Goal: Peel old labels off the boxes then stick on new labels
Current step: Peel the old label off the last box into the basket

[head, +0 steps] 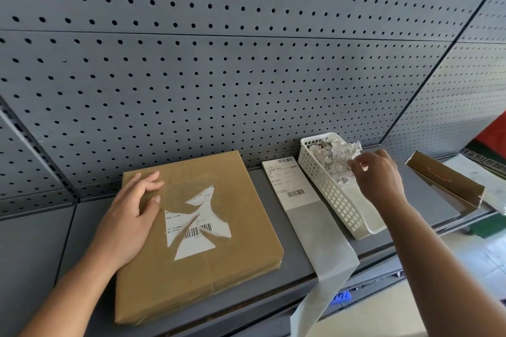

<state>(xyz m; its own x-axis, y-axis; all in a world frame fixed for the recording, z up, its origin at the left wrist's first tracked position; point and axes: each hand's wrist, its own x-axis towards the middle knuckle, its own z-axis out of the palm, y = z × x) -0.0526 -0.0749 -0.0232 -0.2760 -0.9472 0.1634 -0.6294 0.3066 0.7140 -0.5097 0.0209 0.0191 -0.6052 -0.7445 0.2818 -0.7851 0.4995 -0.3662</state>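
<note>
1. My left hand (pixel 134 213) lies flat on the far-left part of the box (pixel 241 268), fingers nearly straight and a little spread, palm pressing down on the cardboard.
2. My right hand (pixel 379 178) reaches over the white basket (pixel 339 205), thumb and fingertips drawn together in a pinch on a bit of the paper scraps (pixel 332 157) heaped at its far end.
3. The box is flat, brown and square, and sits on the left half of the shelf (pixel 35 249), near its front edge. The old label (pixel 195 223) on its top is torn into ragged white pieces, with barcodes showing and bare patches of cardboard around them.
4. The shelf is grey metal, and a grey pegboard (pixel 219 63) rises behind it as the back wall.
5. Between the box and the basket lies 1 new label (pixel 290 183) on its backing strip (pixel 325 249), which runs toward me and hangs over the front edge of the shelf.
6. To the far right an open brown carton (pixel 449 186) lies tilted at the end of the shelf, well apart from both hands.
7. The basket's right wall and near end are partly hidden by my right forearm.
</note>
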